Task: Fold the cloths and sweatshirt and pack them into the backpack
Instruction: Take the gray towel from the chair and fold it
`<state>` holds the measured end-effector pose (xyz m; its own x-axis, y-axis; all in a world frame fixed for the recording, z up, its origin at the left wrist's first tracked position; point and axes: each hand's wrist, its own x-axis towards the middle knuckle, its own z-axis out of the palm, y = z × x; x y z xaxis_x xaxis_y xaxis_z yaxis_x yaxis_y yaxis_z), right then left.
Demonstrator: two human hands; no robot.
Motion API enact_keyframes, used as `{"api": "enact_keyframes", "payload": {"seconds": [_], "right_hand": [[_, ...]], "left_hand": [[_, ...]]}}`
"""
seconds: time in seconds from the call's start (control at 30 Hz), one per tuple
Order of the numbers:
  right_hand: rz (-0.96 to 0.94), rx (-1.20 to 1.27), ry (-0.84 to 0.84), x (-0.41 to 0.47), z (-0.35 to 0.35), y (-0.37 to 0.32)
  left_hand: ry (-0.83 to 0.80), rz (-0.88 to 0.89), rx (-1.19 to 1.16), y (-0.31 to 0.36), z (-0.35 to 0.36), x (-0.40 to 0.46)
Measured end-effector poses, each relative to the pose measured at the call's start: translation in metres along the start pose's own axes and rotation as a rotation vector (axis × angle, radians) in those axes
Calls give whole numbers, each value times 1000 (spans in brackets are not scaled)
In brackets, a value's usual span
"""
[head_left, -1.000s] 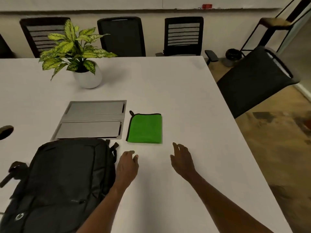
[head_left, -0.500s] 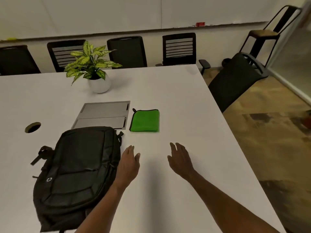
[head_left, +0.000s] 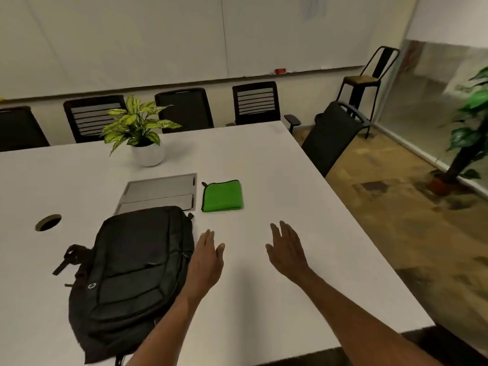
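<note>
**Green cloth folded on the table, both hands free**

Green microfibre cloth (head_left: 222,196), already folded into a small rectangle with dark edging and a little hanging loop at its far left corner, lies flat on the white table (head_left: 277,167), just right of the grey flat panel (head_left: 161,192). Expect it to be light, soft and limp: pinch it across the folded edge, or slide your fingers under it, so the layers stay together. Your black fabric backpack (head_left: 134,270) lies flat near you, apparently zipped; it should sag when you lift its flap. Neither grip holds anything: your left hand (head_left: 207,260) and right hand (head_left: 286,250) hover spread above bare table. No sweatshirt is in view. The only marking is a small pale ring logo on the backpack; no readable writing.
</note>
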<state>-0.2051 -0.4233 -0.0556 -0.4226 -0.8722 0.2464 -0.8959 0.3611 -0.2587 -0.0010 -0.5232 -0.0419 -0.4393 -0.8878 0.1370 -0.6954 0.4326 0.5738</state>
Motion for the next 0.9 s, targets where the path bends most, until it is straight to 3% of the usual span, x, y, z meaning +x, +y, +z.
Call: {"api": "enact_keyframes", "payload": {"seconds": [0.57,0.9], "right_hand": [[226,-42,54,-163,-57,-42],[308,-88,123,-212,-103,-9]], "left_hand": [[-145,224,-46,-2,-25,-117],[-175,298,-79,63,-13,-149]]}}
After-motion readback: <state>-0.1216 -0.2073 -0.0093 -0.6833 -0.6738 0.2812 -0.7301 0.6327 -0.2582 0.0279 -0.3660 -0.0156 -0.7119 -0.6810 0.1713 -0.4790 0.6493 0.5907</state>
